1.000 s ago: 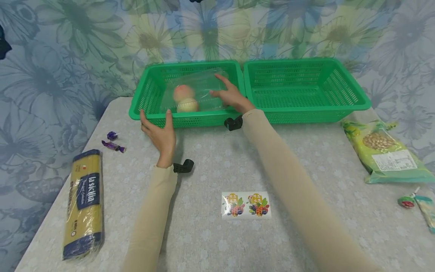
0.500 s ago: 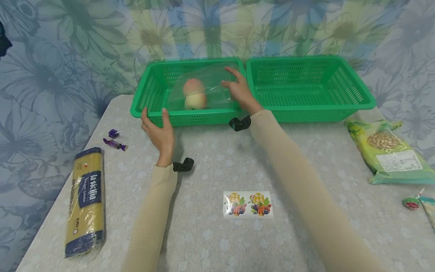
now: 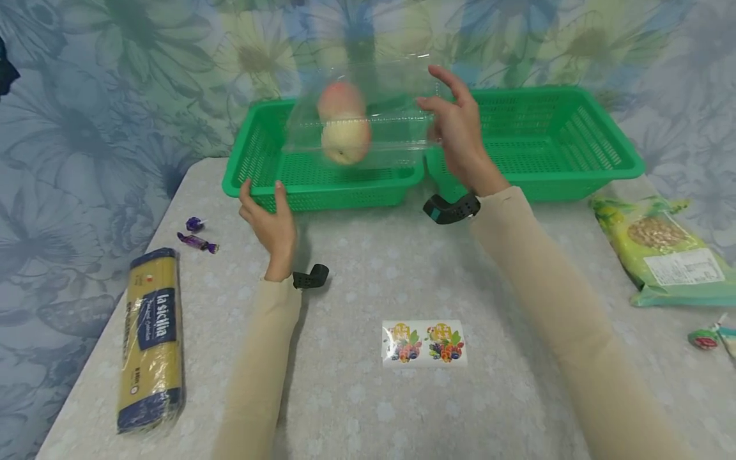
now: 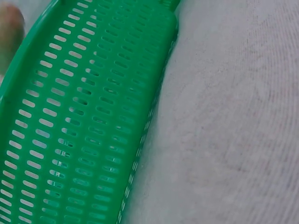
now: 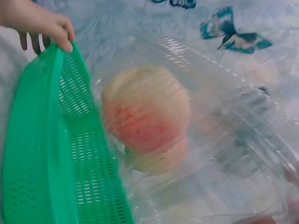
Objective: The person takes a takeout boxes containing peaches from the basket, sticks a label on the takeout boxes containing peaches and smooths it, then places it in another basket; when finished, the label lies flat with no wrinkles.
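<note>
Now my right hand [image 3: 462, 134] holds the peach pack [image 3: 397, 133], risen above the green basket [image 3: 339, 199] my left hand [image 3: 271, 227] grips – seemingly free.

Your head camera looks forward and down over the counter [image 3: 345, 396]. Both wrist cameras, nearer, share the left basket [image 3: 345, 200].
</note>
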A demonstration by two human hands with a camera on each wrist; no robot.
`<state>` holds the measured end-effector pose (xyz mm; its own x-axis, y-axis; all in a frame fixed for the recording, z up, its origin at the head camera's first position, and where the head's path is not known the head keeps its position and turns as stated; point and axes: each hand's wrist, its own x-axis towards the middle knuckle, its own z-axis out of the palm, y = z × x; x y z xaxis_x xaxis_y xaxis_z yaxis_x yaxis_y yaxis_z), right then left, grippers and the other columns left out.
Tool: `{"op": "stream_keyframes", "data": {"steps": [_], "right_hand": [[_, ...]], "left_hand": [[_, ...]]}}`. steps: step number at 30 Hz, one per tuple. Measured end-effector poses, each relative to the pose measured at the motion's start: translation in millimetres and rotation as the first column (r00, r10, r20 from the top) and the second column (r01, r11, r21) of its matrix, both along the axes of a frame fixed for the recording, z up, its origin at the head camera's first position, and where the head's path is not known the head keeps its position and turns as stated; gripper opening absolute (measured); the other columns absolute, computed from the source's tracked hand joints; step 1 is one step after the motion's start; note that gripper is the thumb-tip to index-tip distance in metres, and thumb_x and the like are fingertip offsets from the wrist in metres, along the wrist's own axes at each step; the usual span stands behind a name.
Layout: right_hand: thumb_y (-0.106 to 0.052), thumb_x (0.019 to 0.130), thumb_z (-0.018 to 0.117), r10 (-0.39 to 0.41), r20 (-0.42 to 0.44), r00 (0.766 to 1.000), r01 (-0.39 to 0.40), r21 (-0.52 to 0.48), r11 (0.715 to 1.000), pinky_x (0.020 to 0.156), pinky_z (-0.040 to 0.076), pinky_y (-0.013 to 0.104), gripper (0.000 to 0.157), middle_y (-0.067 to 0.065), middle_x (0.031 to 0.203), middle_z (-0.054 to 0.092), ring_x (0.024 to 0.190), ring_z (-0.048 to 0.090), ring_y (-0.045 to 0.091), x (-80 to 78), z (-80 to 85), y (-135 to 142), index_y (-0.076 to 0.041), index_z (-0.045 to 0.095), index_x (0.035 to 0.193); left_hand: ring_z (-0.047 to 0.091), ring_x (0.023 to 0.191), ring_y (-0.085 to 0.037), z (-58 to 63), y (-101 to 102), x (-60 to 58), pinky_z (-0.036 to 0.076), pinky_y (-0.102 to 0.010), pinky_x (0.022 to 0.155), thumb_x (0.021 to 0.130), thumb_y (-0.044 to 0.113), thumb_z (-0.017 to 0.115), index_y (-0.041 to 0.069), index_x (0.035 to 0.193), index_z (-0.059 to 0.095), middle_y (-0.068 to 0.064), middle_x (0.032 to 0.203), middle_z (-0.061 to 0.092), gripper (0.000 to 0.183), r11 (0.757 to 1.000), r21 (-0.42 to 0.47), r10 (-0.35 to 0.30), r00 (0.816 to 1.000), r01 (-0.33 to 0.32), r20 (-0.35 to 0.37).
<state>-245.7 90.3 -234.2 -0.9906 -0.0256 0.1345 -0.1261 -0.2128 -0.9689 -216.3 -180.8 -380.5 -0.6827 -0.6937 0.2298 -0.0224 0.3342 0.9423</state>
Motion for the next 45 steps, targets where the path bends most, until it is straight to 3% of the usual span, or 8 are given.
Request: {"op": "stream_keyframes", "data": {"steps": [2,6,10,16,22,33,39,45], "right_hand": [[-0.002,0.086,0.052,0.001,-0.018,1.0,-0.002,-0.073,0.997,0.046,0.026,0.024,0.047,-0.006,0.052,0.032,0.04,0.018,0.013,11.4,0.9,10,-0.025,0.049,0.127],[0.003,0.085,0.048,0.042,-0.047,0.998,-0.05,-0.206,0.977,0.042,0.015,0.023,0.05,-0.004,0.049,0.02,0.044,0.009,0.013,36.3,-5.4,30,-0.022,0.048,0.128],[0.005,0.087,0.045,0.094,-0.053,0.994,-0.104,-0.269,0.958,0.044,0.012,0.025,0.051,-0.004,0.052,0.024,0.043,0.013,0.011,62.4,-19.1,49,-0.019,0.043,0.131],[0.006,0.089,0.041,0.106,-0.044,0.993,-0.112,-0.211,0.971,0.046,0.014,0.027,0.05,-0.004,0.054,0.036,0.045,0.024,0.01,96.5,-49.0,77,-0.015,0.038,0.134],[0.009,0.088,0.036,0.093,-0.009,0.996,-0.093,-0.16,0.983,0.041,0.019,0.024,0.051,-0.006,0.063,0.043,0.048,0.031,0.007,116.5,-80.6,95,-0.015,0.04,0.133],[0.015,0.082,0.037,0.109,0.016,0.994,-0.106,-0.1,0.989,0.04,0.009,0.03,0.056,-0.008,0.068,0.048,0.046,0.036,0.001,122.7,-124.6,95,-0.016,0.047,0.128],[0.013,0.085,0.036,0.103,0.088,0.991,-0.095,-0.087,0.992,0.038,0.021,0.02,0.054,-0.008,0.067,0.045,0.049,0.037,0.001,122.2,-139.5,92,-0.017,0.044,0.13],[0.006,0.088,0.041,0.081,0.16,0.984,-0.075,-0.045,0.996,0.043,0.032,0.014,0.055,-0.007,0.075,0.046,0.056,0.041,0.002,120.8,-141.6,92,-0.02,0.037,0.136]], "left_hand": [[0.046,0.112,-0.029,1.3,-1,0.3,0.037,-0.041,0.095,0.082,0.059,0.049,0.027,0.137,0.027,-0.009,0.132,0.031,0.067,1.0,-0.005,-0.003,1.0,0.003,0.004],[0.047,0.109,-0.031,1.3,-3,0.5,0.037,-0.041,0.093,0.082,0.06,0.048,0.029,0.137,0.026,-0.009,0.132,0.031,0.067,1.0,-0.011,-0.003,1.0,0.004,0.024],[0.047,0.107,-0.032,0.2,-7,2.2,0.038,-0.041,0.091,0.082,0.061,0.048,0.029,0.137,0.025,-0.009,0.131,0.03,0.067,1.0,-0.018,0.0,0.999,0.001,0.032],[0.047,0.106,-0.032,1.4,-8,4.5,0.039,-0.043,0.088,0.082,0.062,0.047,0.028,0.138,0.025,-0.01,0.132,0.031,0.069,0.999,-0.036,-0.012,0.999,0.014,0.04],[0.046,0.109,-0.033,2.0,-7,4.7,0.039,-0.044,0.085,0.082,0.064,0.045,0.028,0.138,0.023,-0.01,0.132,0.03,0.07,0.998,-0.055,-0.031,0.998,0.034,0.053],[0.047,0.108,-0.032,3.2,-11,4.8,0.039,-0.045,0.085,0.082,0.064,0.044,0.029,0.138,0.023,-0.01,0.133,0.029,0.07,0.998,-0.056,-0.022,0.997,0.026,0.077],[0.046,0.11,-0.034,2.8,-11,5.4,0.039,-0.047,0.084,0.082,0.064,0.043,0.029,0.139,0.021,-0.011,0.134,0.027,0.07,0.997,-0.06,-0.05,0.995,0.055,0.086],[0.047,0.108,-0.036,4.4,-11,7.4,0.039,-0.047,0.083,0.082,0.065,0.042,0.031,0.139,0.019,-0.012,0.135,0.027,0.07,0.996,-0.064,-0.054,0.994,0.06,0.097]]}}
